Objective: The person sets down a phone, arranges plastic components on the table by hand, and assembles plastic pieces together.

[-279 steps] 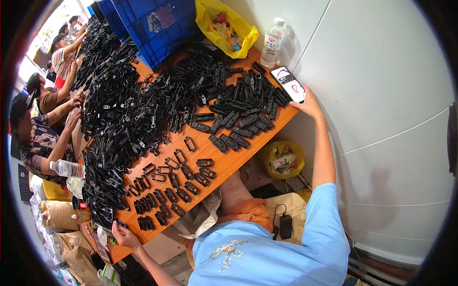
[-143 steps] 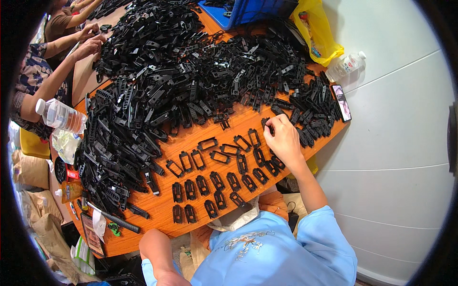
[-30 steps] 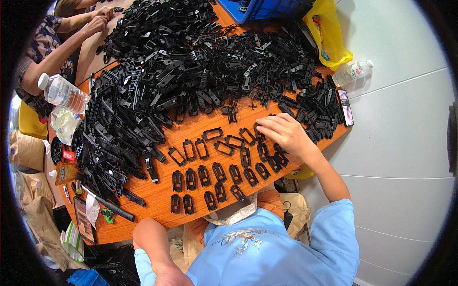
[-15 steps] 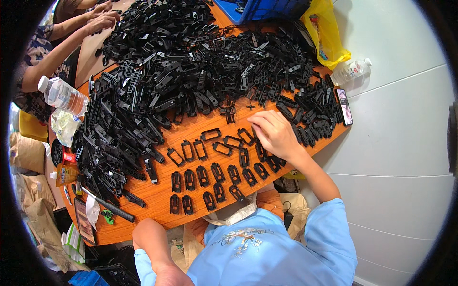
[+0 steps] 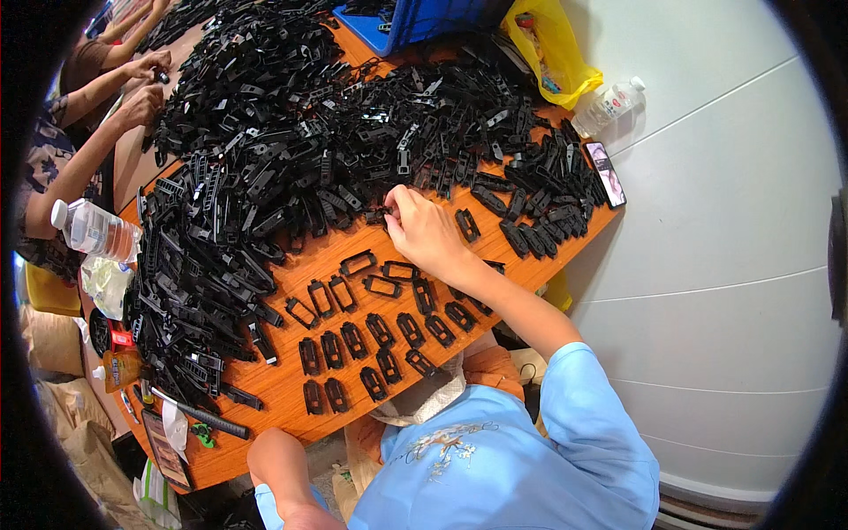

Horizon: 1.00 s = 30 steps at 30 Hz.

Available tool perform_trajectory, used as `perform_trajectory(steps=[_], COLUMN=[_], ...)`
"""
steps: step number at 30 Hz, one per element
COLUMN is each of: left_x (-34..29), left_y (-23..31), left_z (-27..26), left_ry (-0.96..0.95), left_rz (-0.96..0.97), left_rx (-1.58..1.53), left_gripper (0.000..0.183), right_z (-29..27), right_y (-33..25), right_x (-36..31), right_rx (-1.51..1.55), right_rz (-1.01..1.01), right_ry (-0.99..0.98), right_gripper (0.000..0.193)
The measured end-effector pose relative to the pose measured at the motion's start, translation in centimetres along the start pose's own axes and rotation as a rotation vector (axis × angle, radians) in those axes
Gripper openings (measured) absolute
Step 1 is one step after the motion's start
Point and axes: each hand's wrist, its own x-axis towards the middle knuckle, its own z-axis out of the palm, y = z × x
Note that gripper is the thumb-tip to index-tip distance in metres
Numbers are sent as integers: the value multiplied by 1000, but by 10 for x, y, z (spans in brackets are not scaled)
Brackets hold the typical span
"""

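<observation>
I have the right hand (image 5: 426, 234) over the table (image 5: 283, 415), its thumb and fingers (image 5: 402, 199) curled close together at a small black plastic part (image 5: 378, 215) by the pile's near edge; I cannot tell whether they grip it. The left hand is out of my view, so I cannot tell how its fingers stand; only the bent left arm (image 5: 278, 459) shows, well toward the wearer. Just right of the fingertips, below the knuckles, lies one black frame (image 5: 466, 224). Nearer the wearer than the fingers, I see loose rows of black rectangular frames (image 5: 353, 339), several hollow. Beyond and left of the fingers spreads a heap of black plastic parts (image 5: 265, 159). Farther right are grouped black parts (image 5: 539, 231), then a phone (image 5: 605, 175) and a clear bottle (image 5: 609, 108). Well beyond the fingers stand a yellow bag (image 5: 583, 84) and a blue crate (image 5: 437, 22); far left, a co-worker's hands (image 5: 141, 106).
</observation>
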Motion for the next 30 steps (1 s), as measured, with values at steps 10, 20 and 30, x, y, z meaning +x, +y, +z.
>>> perform_trajectory(steps=[10, 20, 30], left_x=[2, 4, 1], left_y=[2, 3, 4], left_z=[-1, 0, 0], left_ry=[-58, -23, 27], left_rz=[-12, -22, -27], left_rx=[-3, -24, -48], left_gripper=[12, 12, 13], right_z=[-32, -52, -44], right_y=[9, 34, 39], right_x=[-1, -24, -19], right_rx=[374, 529, 233], right_rz=[65, 275, 133], right_ry=[-72, -65, 30], right_gripper=[25, 21, 20])
